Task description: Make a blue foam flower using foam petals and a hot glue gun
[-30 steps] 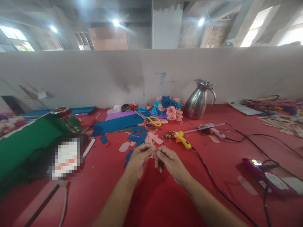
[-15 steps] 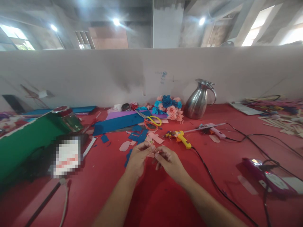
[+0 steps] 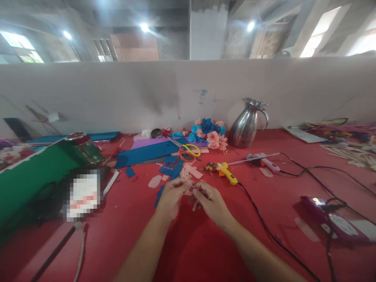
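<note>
My left hand (image 3: 174,194) and my right hand (image 3: 209,199) meet over the red table, thumbs and fingertips pinched close together. Between them is a small pink piece (image 3: 192,186), apparently paper, mostly hidden by the fingers. Just beyond the hands lie cut pink paper pieces (image 3: 155,181) and blue paper scraps (image 3: 173,168). Scissors (image 3: 189,152) with yellow and orange handles rest on a blue paper strip (image 3: 147,153). To the right of my right hand lies a yellow glue gun (image 3: 228,174). Pink and blue paper roses (image 3: 210,133) are bunched at the back.
A steel jug (image 3: 244,124) stands against the white partition. A pink glue gun (image 3: 268,163) and a purple power strip (image 3: 335,221) with black cables occupy the right. On the left are a green board (image 3: 38,176), a lidded jar (image 3: 86,149) and a pixelated patch.
The fingertips have shifted slightly around the small pink piece, and the lower fingers of my right hand have moved a little. Everything else on the table looks the same.
</note>
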The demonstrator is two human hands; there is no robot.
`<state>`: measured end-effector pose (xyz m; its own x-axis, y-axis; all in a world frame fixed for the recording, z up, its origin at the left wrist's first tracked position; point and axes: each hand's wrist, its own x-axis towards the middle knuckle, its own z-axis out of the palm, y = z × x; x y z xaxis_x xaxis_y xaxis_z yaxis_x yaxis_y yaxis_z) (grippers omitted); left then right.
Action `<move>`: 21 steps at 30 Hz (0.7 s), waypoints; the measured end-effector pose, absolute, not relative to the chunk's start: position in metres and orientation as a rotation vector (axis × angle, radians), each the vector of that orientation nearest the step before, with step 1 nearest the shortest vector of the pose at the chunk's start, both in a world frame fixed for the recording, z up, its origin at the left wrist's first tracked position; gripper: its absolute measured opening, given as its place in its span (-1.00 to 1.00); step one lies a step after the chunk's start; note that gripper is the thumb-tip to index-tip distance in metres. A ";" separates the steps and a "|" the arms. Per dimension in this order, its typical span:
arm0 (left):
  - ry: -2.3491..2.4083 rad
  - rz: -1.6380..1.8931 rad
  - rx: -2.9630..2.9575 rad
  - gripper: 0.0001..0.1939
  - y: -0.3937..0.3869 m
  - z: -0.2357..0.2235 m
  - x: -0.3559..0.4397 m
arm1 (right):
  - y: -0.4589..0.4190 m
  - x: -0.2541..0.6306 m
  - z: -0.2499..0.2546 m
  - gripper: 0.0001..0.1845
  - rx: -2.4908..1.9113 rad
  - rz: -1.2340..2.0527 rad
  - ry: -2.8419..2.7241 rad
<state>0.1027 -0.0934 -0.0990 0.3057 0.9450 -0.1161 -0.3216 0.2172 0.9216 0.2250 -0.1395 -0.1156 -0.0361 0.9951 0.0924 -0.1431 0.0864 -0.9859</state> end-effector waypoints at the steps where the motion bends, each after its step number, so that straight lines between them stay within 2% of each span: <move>1: 0.836 1.043 0.965 -0.78 -0.093 -0.099 0.102 | -0.140 0.225 -0.116 -0.67 -1.024 1.227 -1.185; 9: 0.884 1.052 0.944 -0.80 -0.093 -0.101 0.104 | -0.143 0.226 -0.116 -0.79 -1.220 0.889 -1.393; 21: 0.845 1.074 0.912 -0.79 -0.092 -0.104 0.103 | -0.143 0.223 -0.121 -0.79 -1.204 1.000 -1.358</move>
<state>0.1026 -0.0917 -0.1044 0.2588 0.9579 -0.1239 -0.3460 0.2117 0.9140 0.2235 -0.1427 -0.1207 0.0191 0.9871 0.1592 0.1410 0.1550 -0.9778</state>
